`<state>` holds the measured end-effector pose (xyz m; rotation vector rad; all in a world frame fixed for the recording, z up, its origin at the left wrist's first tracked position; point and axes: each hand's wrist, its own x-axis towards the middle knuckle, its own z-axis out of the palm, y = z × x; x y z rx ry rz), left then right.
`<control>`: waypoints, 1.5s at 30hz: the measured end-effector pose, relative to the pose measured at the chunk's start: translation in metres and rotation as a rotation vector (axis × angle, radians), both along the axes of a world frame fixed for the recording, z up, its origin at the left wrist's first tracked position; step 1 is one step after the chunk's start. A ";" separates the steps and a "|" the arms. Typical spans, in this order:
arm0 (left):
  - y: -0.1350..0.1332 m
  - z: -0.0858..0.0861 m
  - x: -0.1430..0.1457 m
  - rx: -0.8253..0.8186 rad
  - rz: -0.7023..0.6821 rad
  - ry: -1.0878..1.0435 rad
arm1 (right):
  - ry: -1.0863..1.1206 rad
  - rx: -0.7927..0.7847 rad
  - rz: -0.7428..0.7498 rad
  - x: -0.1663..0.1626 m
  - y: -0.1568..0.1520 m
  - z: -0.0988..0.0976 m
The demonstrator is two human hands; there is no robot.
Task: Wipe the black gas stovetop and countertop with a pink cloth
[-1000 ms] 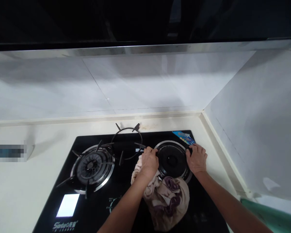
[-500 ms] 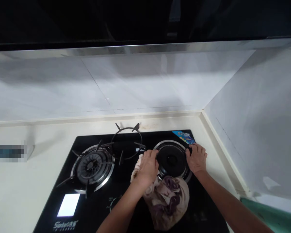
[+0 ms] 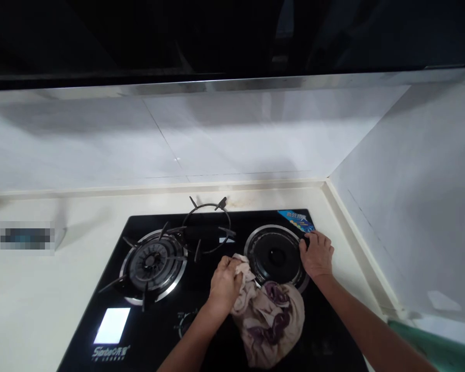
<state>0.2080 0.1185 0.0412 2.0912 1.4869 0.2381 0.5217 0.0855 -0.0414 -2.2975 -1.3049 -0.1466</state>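
My left hand (image 3: 225,283) is closed on the upper left part of a bunched cloth (image 3: 273,323), pale with dark purple patches. This cloth lies crumpled on the black glass gas stove (image 3: 155,336), just in front of the right burner (image 3: 275,256). No pan support sits over that burner, and its round black centre and metal ring show. On the stove's right edge rests my right hand (image 3: 318,253), fingers lying over the edge and thumb apart, close to the burner ring. It holds nothing that I can see.
A pan support (image 3: 207,253) lies behind, between the burners. Another stands over the left burner (image 3: 150,261). A blue sticker (image 3: 297,219) marks the back right corner. The dark range hood (image 3: 217,41) hangs above, and a green thing (image 3: 434,343) shows at lower right.
My left hand has drawn back towards me and to the left, and its fingers have gathered the cloth's upper edge. The right hand stays in place; the view has shifted slightly.
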 end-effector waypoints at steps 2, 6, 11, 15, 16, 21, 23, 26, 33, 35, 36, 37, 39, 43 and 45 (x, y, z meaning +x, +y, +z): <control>0.007 0.005 0.009 0.088 -0.002 -0.101 | 0.000 0.008 0.004 0.000 0.000 -0.001; 0.030 0.017 0.050 0.192 -0.039 -0.130 | -0.001 0.012 -0.001 0.000 0.000 -0.001; 0.054 0.011 0.101 0.185 -0.071 -0.034 | -0.018 0.000 -0.006 -0.001 0.001 0.000; 0.052 0.001 0.101 0.174 -0.129 0.051 | -0.022 -0.003 -0.005 -0.001 0.001 0.000; 0.049 -0.001 0.096 0.172 -0.136 0.070 | -0.021 -0.005 -0.006 -0.001 0.001 0.000; 0.026 -0.003 0.062 0.159 -0.147 0.146 | -0.016 -0.013 -0.003 -0.001 0.001 0.002; 0.013 -0.003 0.051 0.153 -0.158 0.165 | -0.014 -0.015 -0.004 -0.001 0.001 0.003; -0.009 -0.005 0.038 0.144 -0.193 0.173 | -0.015 -0.020 -0.006 -0.001 0.000 0.003; -0.006 -0.008 0.037 0.197 -0.216 0.166 | -0.010 -0.031 -0.008 -0.001 0.001 0.003; 0.014 -0.005 0.043 0.225 -0.208 0.161 | -0.005 -0.031 -0.008 -0.001 0.001 0.003; 0.024 -0.004 0.048 0.240 -0.207 0.159 | -0.004 -0.030 -0.008 -0.001 0.001 0.002; 0.035 -0.002 0.052 0.254 -0.208 0.159 | -0.003 -0.030 -0.009 -0.001 0.001 0.002; 0.052 0.000 0.063 0.277 -0.218 0.163 | -0.003 -0.034 -0.010 -0.001 0.001 0.002; 0.074 0.002 0.091 0.309 -0.237 0.176 | -0.014 -0.037 -0.004 -0.001 0.000 0.003; 0.081 0.001 0.106 0.323 -0.237 0.180 | -0.018 -0.033 -0.001 -0.001 0.000 0.003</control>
